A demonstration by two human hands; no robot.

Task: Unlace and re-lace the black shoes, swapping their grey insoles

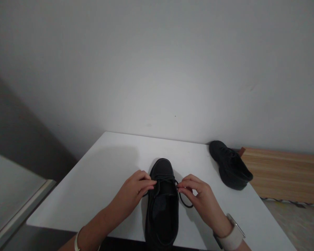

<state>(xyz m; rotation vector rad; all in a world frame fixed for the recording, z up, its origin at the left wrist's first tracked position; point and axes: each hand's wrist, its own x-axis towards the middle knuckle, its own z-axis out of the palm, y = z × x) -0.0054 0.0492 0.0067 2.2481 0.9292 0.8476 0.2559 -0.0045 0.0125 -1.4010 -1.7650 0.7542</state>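
A black lace-up shoe rests on the white table, toe pointing to the wall and its opening toward me. My left hand is closed in a pinch at the left lacing flap, with a bit of lace showing under the fingers; the exact grip is partly hidden. On the other side, my right hand pinches the black shoelace between thumb and fingertips. That lace hangs in a loop beside the shoe. Laces cross over the front of the tongue.
The matching black shoe stands near the right edge of the white table. Behind is a pale wall. A wood-grain board lies beyond the table at right, and a white panel edge is at left.
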